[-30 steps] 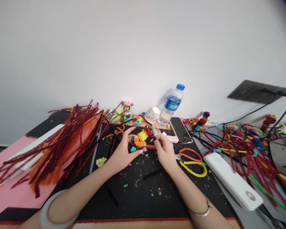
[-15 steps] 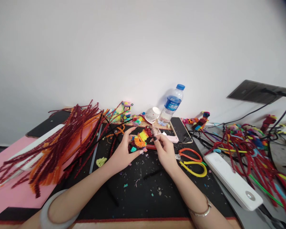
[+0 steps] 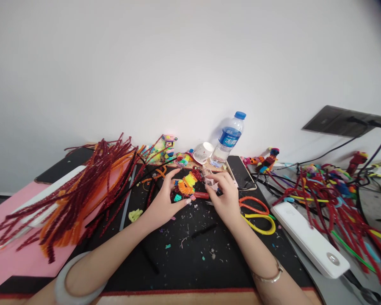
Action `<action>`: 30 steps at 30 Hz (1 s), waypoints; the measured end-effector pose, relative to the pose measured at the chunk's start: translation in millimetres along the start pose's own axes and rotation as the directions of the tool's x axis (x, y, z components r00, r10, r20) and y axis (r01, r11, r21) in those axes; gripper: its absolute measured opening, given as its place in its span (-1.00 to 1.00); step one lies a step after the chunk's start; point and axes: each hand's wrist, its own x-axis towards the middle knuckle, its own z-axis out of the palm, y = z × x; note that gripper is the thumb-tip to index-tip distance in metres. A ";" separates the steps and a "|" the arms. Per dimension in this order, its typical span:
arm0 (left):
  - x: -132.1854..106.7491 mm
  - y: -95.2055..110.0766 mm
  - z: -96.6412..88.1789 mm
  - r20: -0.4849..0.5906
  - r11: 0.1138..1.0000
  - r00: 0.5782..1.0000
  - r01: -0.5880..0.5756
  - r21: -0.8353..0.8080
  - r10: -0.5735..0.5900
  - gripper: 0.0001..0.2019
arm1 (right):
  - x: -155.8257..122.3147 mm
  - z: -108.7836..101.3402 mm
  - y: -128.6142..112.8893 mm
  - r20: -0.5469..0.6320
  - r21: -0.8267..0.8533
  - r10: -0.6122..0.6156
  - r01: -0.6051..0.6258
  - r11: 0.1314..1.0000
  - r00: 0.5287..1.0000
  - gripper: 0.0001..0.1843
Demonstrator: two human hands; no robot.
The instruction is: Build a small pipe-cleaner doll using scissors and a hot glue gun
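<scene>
Scissors (image 3: 255,210) are seen right of centre, with a water bottle (image 3: 227,140) behind. The pipe-cleaner figure (image 3: 187,186) is pinched by the left hand (image 3: 163,204). The right hand (image 3: 227,199) is curled beside it, and its grip cannot be told.

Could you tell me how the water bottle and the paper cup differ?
The water bottle stands on its base, capped; the paper cup lies tipped over, mouth open. The water bottle is clear and taller; the paper cup is white and squat. Both sit by the wall.
</scene>
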 end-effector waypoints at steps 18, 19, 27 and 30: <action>-3.1 12.1 0.8 0.017 0.999 0.999 0.030 0.030 -0.031 -0.26 | -1.3 1.9 -0.2 -0.004 0.006 -0.011 0.011 1.000 1.000 -0.82; -3.0 11.5 0.8 0.018 0.999 0.999 0.033 0.027 -0.033 -0.26 | -1.5 2.1 0.0 -0.006 0.006 -0.010 0.011 1.000 1.000 -0.82; -0.8 4.2 0.6 0.007 1.000 1.000 0.004 -0.009 -0.004 -0.27 | -1.7 0.1 -2.2 0.006 0.016 0.035 -0.035 0.999 0.999 -0.75; -0.8 3.7 0.7 0.012 1.000 1.000 0.014 -0.014 -0.014 -0.28 | -2.3 -0.1 -1.3 0.013 0.030 0.051 -0.052 0.998 0.999 -0.76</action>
